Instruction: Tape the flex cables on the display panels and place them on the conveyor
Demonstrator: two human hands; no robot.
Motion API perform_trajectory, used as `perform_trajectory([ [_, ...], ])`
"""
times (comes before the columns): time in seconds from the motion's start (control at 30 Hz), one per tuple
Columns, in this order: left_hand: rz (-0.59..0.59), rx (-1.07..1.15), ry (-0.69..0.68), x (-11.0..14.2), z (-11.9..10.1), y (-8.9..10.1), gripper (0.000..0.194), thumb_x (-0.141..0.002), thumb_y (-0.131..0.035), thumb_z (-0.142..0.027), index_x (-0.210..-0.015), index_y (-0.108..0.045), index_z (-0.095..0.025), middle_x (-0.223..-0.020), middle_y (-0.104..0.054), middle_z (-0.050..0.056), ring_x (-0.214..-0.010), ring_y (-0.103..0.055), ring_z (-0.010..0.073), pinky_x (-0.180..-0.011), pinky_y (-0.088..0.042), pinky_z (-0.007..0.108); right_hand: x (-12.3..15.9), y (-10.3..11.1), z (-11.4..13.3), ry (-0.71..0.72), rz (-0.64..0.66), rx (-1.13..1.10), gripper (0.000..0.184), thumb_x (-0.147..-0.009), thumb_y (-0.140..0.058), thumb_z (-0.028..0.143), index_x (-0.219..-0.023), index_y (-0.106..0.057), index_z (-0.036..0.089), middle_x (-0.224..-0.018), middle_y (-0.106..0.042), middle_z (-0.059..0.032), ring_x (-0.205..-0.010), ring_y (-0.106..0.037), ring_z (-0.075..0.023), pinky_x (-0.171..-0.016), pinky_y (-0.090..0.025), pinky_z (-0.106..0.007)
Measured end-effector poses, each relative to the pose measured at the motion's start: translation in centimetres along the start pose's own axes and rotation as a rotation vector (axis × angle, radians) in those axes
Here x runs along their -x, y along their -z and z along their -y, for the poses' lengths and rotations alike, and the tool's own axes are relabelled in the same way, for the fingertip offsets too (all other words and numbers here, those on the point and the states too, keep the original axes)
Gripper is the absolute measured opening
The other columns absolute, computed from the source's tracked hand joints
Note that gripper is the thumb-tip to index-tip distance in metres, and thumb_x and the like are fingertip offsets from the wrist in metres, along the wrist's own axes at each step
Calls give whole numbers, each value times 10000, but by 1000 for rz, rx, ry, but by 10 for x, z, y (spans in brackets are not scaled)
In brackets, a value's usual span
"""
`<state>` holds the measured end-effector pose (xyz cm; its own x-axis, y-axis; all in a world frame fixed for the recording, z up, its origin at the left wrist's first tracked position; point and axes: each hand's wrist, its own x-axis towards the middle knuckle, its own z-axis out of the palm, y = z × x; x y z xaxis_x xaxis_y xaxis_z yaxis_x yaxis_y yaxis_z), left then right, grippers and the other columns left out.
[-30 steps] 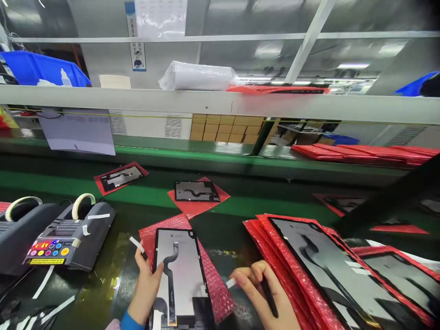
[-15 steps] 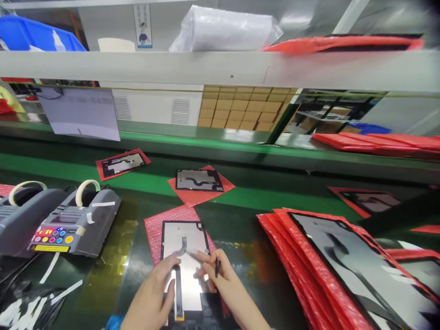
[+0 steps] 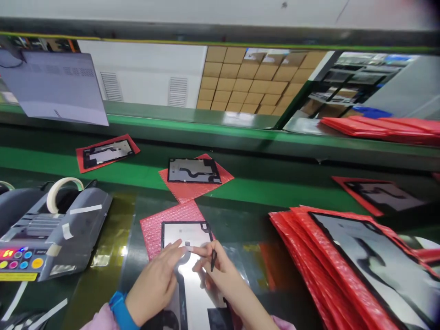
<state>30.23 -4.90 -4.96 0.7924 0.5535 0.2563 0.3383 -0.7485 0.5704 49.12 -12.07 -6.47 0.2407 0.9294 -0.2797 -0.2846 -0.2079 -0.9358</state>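
A flat display panel [image 3: 195, 293] with a silvery back and dark edges lies in front of me, partly over a pink-red bubble-wrap sheet [image 3: 153, 233]. A dark flat ribbon cable [image 3: 182, 295] runs along the panel. My left hand [image 3: 153, 286] rests over the cable's upper part, fingers stretched out and close together. My right hand [image 3: 223, 275] is closed around a thin dark pen-like tool [image 3: 213, 260]. Its index finger points left and meets the left fingertips at the cable's upper end. The tool's far end is hidden.
At left stands a grey tape dispenser [image 3: 68, 238] carrying a tape roll [image 3: 53, 197]. Stacked red bubble-wrap bags [image 3: 302, 256] with a panel [image 3: 371, 256] on top fill the right. Beyond, another panel [image 3: 194, 171] lies on a green belt [image 3: 147, 176]. A monitor [image 3: 58, 87] hangs at upper left.
My view has tilted down and shifted slightly right. My left fingers have moved up over the cable's upper part, flattening out, and my right index finger now meets them there.
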Motion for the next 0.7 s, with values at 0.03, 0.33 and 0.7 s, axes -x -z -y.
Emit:
perform_trajectory([
  [0.03, -9, -1, -16, -1, 0, -1, 721, -811, -368, 41, -1475, -357, -241, -1474, -529, 122, -1372, -479, 217, -1102, -464, 441, 0, 1, 0, 4, -3, 3, 470, -769, -735, 475, -797, -311, 273, -788, -732, 13, -415, -528, -83, -365, -395, -180],
  [0.33, -45, -145, -136, -4, -4, -6, 826, -750, -358, 88, -1504, -307, -245, -1382, -616, 111, -1320, -542, 238, -1061, -497, 432, 5, 11, 25, 8, -116, 92, 482, -742, -765, 503, -814, -351, 267, -1118, -720, -92, -645, -663, -150, -427, -487, -221],
  [0.7, 144, 389, 137, 6, -44, -17, 796, -651, -492, 48, -1352, -564, -322, -1323, -635, 75, -1238, -557, 296, -1036, -494, 475, 44, 17, 52, 263, 35, 192, 382, -858, -728, 370, -825, -360, 273, -1098, -714, -71, -792, -610, -174, -697, -490, -297],
])
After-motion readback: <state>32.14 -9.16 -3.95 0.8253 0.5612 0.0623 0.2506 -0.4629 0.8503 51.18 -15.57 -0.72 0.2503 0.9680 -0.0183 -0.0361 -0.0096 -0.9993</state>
